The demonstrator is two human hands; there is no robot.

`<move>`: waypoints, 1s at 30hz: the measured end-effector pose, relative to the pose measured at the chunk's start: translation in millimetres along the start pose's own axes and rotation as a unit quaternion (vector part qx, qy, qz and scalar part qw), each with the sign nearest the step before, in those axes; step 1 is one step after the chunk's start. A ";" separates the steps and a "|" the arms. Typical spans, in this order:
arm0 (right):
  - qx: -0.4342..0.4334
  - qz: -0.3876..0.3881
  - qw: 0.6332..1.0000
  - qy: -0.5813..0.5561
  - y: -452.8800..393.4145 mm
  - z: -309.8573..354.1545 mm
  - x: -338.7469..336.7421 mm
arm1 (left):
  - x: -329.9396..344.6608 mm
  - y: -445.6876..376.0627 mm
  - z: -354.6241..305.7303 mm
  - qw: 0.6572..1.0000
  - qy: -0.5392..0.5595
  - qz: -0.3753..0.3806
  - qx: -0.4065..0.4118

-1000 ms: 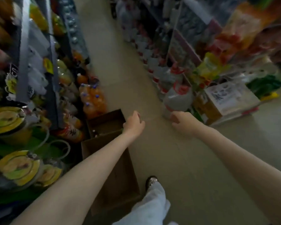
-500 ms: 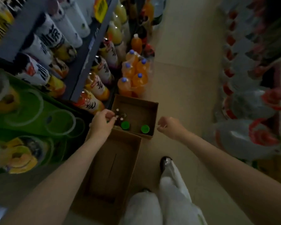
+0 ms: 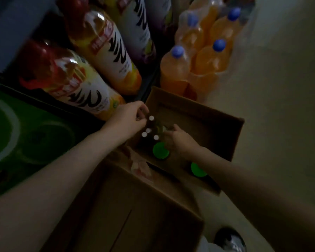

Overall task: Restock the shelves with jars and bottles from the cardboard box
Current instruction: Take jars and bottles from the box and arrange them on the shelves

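An open cardboard box [image 3: 224, 128] stands on the floor by the shelf. Inside it are several small dark bottles with white caps [image 3: 151, 118] and two jars with green lids [image 3: 160, 150]. My left hand [image 3: 130, 115] is at the box's near-left corner, fingers curled right beside the white-capped bottles. My right hand [image 3: 178, 140] reaches into the box and closes around a bottle in that cluster, just above the green-lidded jar. What the fingers hold is dark and partly hidden.
A second, larger cardboard box [image 3: 135, 215] lies in front. Large juice bottles [image 3: 76, 82] fill the low shelf on the left. A shrink-wrapped pack of orange drinks with blue caps [image 3: 198, 57] stands on the floor behind the box. My shoe [image 3: 229, 239] is at the bottom right.
I have bent much closer to the box. My right hand moved from outside the box down into it, onto the bottles. My left hand stays at the box's corner.
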State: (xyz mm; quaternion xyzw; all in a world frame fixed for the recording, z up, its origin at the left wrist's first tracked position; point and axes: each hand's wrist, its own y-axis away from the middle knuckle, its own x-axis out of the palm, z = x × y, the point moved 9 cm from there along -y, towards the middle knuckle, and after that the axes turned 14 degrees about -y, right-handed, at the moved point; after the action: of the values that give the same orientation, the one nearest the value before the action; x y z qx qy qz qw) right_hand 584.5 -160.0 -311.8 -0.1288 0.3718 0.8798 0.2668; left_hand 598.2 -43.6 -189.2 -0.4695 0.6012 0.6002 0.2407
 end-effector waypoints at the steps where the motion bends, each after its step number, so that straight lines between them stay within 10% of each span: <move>1: -0.013 0.015 1.000 0.017 -20.4 -3.6 14.8 | 7.7 -9.7 4.7 1.000 -0.001 0.005 0.004; 6: -0.055 0.037 0.992 0.110 -86.3 -17.0 65.5 | 36.7 -35.2 20.1 0.999 -0.028 0.034 0.027; 16: -0.170 -0.109 0.978 -0.056 -46.5 9.1 -25.8 | 72.8 -43.2 15.5 0.985 -0.039 0.166 0.035; 21: -0.262 -0.140 0.931 -0.214 -17.6 63.7 -70.5 | 75.1 -47.4 4.8 0.971 0.130 0.195 0.039; 24: -0.175 -0.038 0.872 -0.455 -35.3 41.3 -61.5 | 59.8 -47.7 19.3 0.977 0.131 0.168 0.030; 27: -0.106 -0.016 0.984 -0.145 -66.1 3.6 -23.0 | 45.6 -42.5 35.5 0.977 0.150 0.153 0.013; 30: -0.084 0.032 0.993 0.071 -94.0 -13.7 29.6 | 38.7 -37.0 34.4 0.984 0.109 0.126 0.055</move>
State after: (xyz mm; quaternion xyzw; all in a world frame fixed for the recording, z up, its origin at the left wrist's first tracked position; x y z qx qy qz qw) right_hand 613.6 -104.2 -388.9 -0.2002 0.3189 0.9047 0.1996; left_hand 603.2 -15.6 -246.2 -0.4384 0.7105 0.5368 0.1216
